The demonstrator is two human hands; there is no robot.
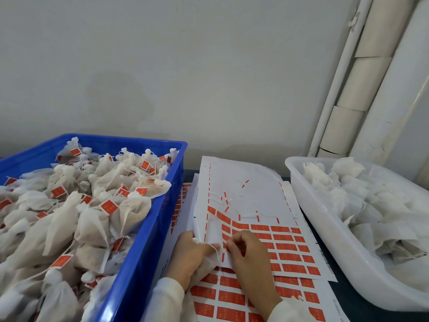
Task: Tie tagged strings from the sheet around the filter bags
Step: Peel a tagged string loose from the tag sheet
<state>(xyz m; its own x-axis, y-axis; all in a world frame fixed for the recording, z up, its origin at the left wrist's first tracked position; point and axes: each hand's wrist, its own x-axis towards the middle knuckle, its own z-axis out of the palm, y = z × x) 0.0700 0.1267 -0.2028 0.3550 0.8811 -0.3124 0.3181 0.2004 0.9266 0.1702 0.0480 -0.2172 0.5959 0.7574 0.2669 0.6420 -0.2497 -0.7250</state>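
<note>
Right hand (pixel 248 254) curling fingers, pinching tagged string (pixel 224 248) at sheet (pixel 246 205) lying under and beyond it. Left hand (pixel 191 255) just beside, gripping white filter bag (pixel 205 266), loose string (pixel 216 251) looping over its fingertips. Blue crate (pixel 148 240) sitting left of left hand, holding tied, tagged bags (pixel 92 205). White tub (pixel 325 228) sitting well right of right hand, holding untied bags (pixel 362 196).

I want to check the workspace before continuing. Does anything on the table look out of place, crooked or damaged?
Nothing looks damaged or spilled. The top tag sheet lies askew on the stack and its far part is stripped of tags, with loose strings on it. That fits the work. Tied bags fill the blue crate.
</note>
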